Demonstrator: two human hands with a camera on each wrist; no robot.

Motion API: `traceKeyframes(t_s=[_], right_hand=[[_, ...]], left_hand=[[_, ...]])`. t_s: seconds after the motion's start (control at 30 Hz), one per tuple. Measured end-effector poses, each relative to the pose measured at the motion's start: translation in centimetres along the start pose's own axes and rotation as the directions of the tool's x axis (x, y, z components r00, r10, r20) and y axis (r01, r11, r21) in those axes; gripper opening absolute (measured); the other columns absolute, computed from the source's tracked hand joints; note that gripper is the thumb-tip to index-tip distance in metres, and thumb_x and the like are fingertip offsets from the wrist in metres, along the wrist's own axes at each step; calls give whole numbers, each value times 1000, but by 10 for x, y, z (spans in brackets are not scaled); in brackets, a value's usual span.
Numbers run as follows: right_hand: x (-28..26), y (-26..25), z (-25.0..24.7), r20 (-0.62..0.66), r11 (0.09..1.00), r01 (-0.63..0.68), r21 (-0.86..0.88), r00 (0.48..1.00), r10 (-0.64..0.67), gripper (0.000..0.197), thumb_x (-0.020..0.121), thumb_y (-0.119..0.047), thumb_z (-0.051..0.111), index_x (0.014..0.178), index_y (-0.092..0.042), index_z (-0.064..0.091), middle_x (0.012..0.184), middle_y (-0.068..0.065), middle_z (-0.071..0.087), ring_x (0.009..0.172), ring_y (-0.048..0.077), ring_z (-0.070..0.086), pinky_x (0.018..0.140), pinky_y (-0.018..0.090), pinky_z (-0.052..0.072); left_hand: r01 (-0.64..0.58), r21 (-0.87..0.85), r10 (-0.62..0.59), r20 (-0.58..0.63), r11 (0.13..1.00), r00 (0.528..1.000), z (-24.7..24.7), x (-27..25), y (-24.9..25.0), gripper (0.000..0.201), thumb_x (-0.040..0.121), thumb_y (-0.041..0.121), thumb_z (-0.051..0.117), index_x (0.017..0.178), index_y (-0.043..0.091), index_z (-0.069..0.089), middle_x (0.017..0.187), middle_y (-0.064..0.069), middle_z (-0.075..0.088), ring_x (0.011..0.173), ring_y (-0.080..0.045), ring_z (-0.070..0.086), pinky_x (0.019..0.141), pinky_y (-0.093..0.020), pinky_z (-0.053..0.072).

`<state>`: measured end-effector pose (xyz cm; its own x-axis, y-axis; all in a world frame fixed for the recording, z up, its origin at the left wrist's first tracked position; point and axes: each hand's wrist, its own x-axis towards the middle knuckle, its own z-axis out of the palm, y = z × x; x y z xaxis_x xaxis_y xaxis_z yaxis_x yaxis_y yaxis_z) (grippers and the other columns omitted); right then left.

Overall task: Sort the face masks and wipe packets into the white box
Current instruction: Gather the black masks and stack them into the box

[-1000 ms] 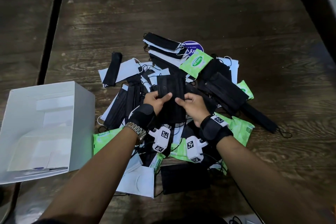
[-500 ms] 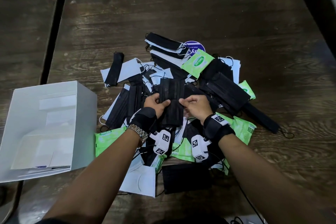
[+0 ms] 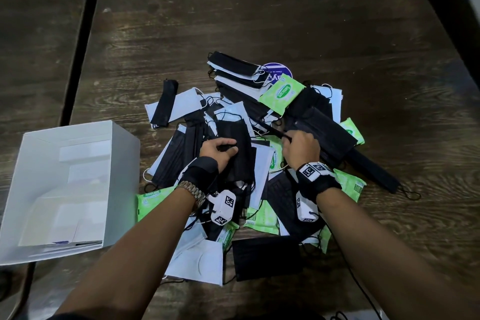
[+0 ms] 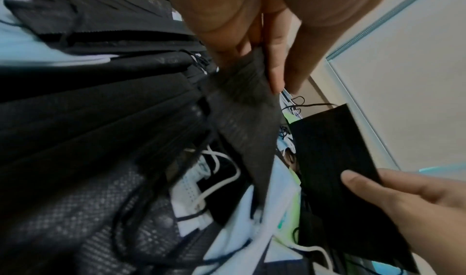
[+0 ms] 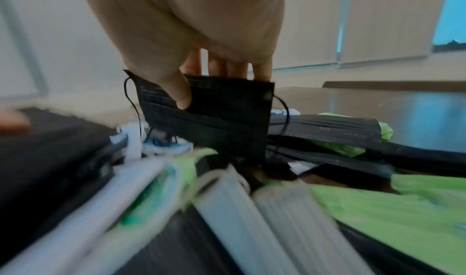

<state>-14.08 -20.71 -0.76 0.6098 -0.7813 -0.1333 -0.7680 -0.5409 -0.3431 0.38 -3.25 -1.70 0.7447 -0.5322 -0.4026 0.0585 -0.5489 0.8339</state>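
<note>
A pile of black and white face masks (image 3: pixel 197 109) and green wipe packets (image 3: pixel 281 92) covers the middle of the wooden table. My left hand (image 3: pixel 220 149) pinches a black mask (image 3: pixel 239 163) over the pile; the left wrist view shows its fingers (image 4: pixel 274 73) on that mask (image 4: pixel 242 109). To the right, my right hand (image 3: pixel 298 147) holds a second black mask (image 3: pixel 267 128) edge-on. The right wrist view shows thumb and fingers gripping this second mask (image 5: pixel 227 123) by its top edge. The open white box (image 3: pixel 122 163) stands to the left of the pile.
A second table (image 3: pixel 39 47) lies to the left across a narrow gap. A dark chair back (image 3: pixel 454 21) stands at the far right. More green packets (image 3: pixel 153 200) lie near the box. A purple round label (image 3: pixel 279 70) shows under the far masks.
Both hands were together on black masks at the pile's middle. They have now parted: the right hand moved right with one mask, the left hand keeps the other.
</note>
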Motion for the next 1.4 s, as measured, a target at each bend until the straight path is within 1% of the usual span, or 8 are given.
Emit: traceKeyframes(t_s=[0.17, 0.27, 0.33, 0.7, 0.83, 0.97, 1.1, 1.4], right_hand=[[5, -12, -23, 59, 800, 78, 595, 988, -140, 12, 92, -20, 68, 84, -12, 72, 78, 0, 68, 80, 22, 63, 76, 30, 47], [-4, -29, -32, 269, 421, -159, 893, 939, -215, 16, 93, -5, 66, 107, 2, 70, 105, 16, 74, 100, 26, 71, 88, 36, 57], [-7, -35, -26, 361, 350, -281, 893, 914, -186, 22, 93, -2, 64, 114, 4, 68, 111, 20, 72, 103, 28, 70, 91, 37, 56], [-27, -34, 1, 492, 505, -406, 762, 869, -44, 5, 87, -6, 73, 91, -5, 73, 85, 9, 75, 73, 16, 70, 75, 32, 58], [-8, -13, -1, 311, 807, -231, 544, 948, 62, 26, 82, -36, 77, 72, -12, 73, 77, 5, 74, 76, 17, 68, 73, 29, 51], [22, 35, -16, 18, 989, -122, 84, 992, 121, 21, 84, -27, 74, 100, -16, 65, 106, 10, 67, 107, 33, 59, 90, 42, 49], [38, 71, -13, 105, 951, -51, -304, 991, 86, 53, 77, -28, 80, 122, -14, 56, 123, 10, 57, 120, 34, 48, 94, 48, 42], [33, 75, -26, -67, 992, -25, -124, 998, 16, 14, 91, -13, 59, 99, -8, 70, 99, 16, 68, 95, 40, 63, 74, 44, 54]], left_hand=[[82, -211, -80, 21, 974, 997, 0, -4, 7, 39, 69, 64, 72, 87, 30, 77, 89, 8, 73, 91, -12, 67, 96, -33, 50], [163, -329, -125, 134, 930, 983, 4, -6, 14, 61, 60, 75, 71, 91, 22, 77, 96, 1, 75, 94, -18, 70, 95, -39, 52], [201, -409, -137, 180, 890, 974, 5, -8, 19, 62, 64, 69, 74, 91, 13, 77, 102, -7, 74, 99, -25, 70, 96, -42, 52], [-11, -225, 1, -46, 974, 999, 9, -6, 20, 27, 82, 20, 74, 60, 19, 58, 62, -7, 47, 61, -18, 42, 62, -28, 35], [-63, -176, 50, -79, 982, 996, 17, -5, 24, 20, 89, 0, 63, 85, 17, 53, 62, 3, 55, 52, 1, 52, 57, -18, 43], [-99, -145, 95, -34, 984, 995, 14, -2, 22, 47, 90, -2, 58, 126, 26, 44, 62, 6, 44, 49, -1, 46, 54, -15, 42], [-199, -47, 199, 7, 979, 980, 19, -3, 24, 33, 92, -4, 52, 105, 21, 69, 95, -2, 68, 89, -15, 65, 72, -7, 45], [-130, -17, 130, 24, 991, 991, 37, -5, 28, 19, 90, 4, 63, 100, 15, 75, 79, -1, 67, 67, -1, 57, 58, -8, 43]])
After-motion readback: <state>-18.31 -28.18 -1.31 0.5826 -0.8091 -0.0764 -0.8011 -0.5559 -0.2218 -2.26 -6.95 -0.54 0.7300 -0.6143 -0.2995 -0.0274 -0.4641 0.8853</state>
